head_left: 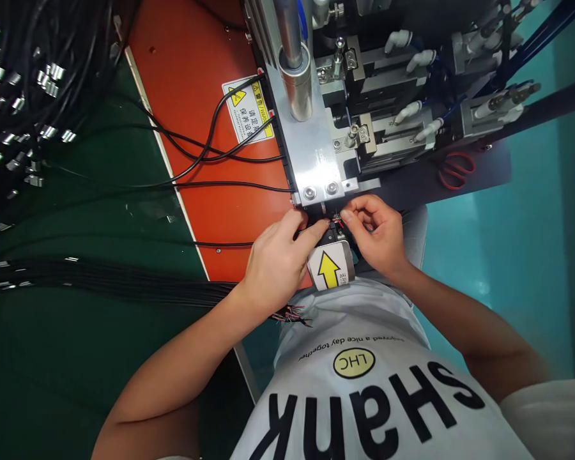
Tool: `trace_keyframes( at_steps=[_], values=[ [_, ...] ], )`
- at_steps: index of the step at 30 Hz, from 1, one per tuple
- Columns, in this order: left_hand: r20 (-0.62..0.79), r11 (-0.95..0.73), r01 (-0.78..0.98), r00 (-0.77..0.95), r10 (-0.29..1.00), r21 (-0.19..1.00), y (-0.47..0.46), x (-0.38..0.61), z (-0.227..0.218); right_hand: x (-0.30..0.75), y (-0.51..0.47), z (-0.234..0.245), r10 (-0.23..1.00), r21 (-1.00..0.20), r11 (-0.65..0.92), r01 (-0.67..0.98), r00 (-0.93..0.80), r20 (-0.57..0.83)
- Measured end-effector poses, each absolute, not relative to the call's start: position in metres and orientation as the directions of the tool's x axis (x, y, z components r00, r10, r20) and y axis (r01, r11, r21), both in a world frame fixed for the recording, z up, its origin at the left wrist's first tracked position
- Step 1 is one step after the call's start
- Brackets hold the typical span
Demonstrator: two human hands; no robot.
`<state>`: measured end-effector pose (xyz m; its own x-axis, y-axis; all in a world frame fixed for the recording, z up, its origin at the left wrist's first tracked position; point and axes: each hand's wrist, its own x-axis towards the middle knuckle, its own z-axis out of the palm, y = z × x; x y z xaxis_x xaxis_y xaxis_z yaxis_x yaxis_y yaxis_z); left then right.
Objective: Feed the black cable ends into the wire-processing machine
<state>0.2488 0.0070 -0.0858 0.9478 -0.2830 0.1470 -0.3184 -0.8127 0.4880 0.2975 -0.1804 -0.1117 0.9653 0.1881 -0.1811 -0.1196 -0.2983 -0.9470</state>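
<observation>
My left hand [280, 259] is closed at the near end of the machine, its thumb and forefinger reaching to a small black fixture [331, 235]. A black cable [220, 243] runs across the orange surface into this hand. From the other side, my right hand [378, 233] pinches with thumb and forefinger at fine coloured wires [338, 221], one of them red. The fingertips of both hands nearly meet there and hide most of the wire ends. Just below the fixture is a plate with a yellow arrow [329, 267].
Metal machine parts [311, 153] with pneumatic fittings rise beyond my hands. A bundle of black cables [124, 281] with stripped ends lies at left, and more cables with silvery ends [48, 80] lie further up. Red-handled scissors [456, 170] rest at right. A warning label [246, 110] is on the orange surface.
</observation>
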Motion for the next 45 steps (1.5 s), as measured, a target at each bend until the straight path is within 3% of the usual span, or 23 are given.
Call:
trace_keyframes(
  at_steps=[7,11,18,21,29,37,42,45],
  values=[
    [0.149,-0.805,-0.308,0.951,-0.270,0.507,0.007,0.249,-0.086,0.301,-0.184,-0.117,0.228,-0.937,-0.157,-0.311,0.912,-0.341],
    [0.135,-0.794,-0.303,0.952,-0.274,0.526,0.007,0.248,-0.085,0.305,-0.187,-0.109,0.243,-0.918,-0.166,-0.360,0.887,-0.392],
    [0.136,-0.795,-0.328,0.944,-0.302,0.510,0.005,0.249,-0.084,0.303,-0.176,-0.097,0.184,-0.935,-0.356,-0.009,0.980,-0.080],
    [0.135,-0.793,-0.311,0.949,-0.283,0.524,0.005,0.249,-0.084,0.301,-0.178,-0.096,0.197,-0.913,-0.405,0.044,0.980,-0.040],
    [0.186,-0.829,-0.352,0.936,-0.300,0.435,0.006,0.249,-0.085,0.301,-0.181,-0.105,0.220,-0.924,-0.348,-0.157,0.945,-0.244],
    [0.202,-0.828,-0.369,0.929,-0.310,0.422,0.008,0.250,-0.087,0.303,-0.183,-0.107,0.230,-0.901,-0.430,-0.059,0.958,-0.172],
    [0.213,-0.826,-0.385,0.922,-0.324,0.411,0.009,0.249,-0.087,0.304,-0.192,-0.127,0.247,-0.897,-0.293,-0.332,0.880,-0.406],
    [0.202,-0.817,-0.392,0.920,-0.337,0.422,0.009,0.250,-0.086,0.295,-0.198,-0.123,0.222,-0.913,-0.245,-0.326,0.898,-0.380]
  ],
)
